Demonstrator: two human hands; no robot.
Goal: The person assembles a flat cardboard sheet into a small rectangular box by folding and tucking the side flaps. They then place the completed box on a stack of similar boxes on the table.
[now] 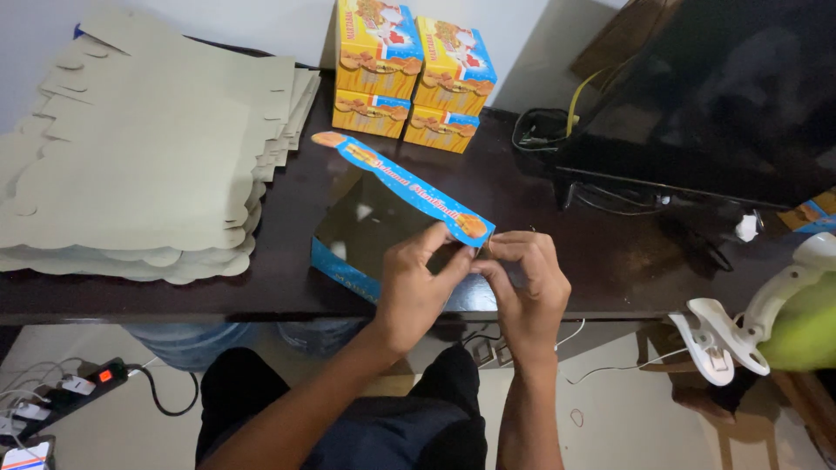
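Both the left hand (416,287) and right hand (522,283) pinch the near corner of a half-folded blue box (383,228) on the counter (287,226), its long flap running from ten o'clock to four o'clock.

We see two bare forearms, the left hand (416,292) and right hand (522,287) without rings, above dark trousers (392,426).

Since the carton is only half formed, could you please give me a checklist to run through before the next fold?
1. Both hands on carton: left hand and right hand pinch the near right corner of the blue carton. Ok.
2. Corner tab seated: hidden by fingers. Cannot tell.
3. Long printed flap free: upright, unfolded. Ok.
4. Carton on the dark table: near edge at the table's lip. Ok.
5. Flat blanks and finished boxes apart from carton. Ok.
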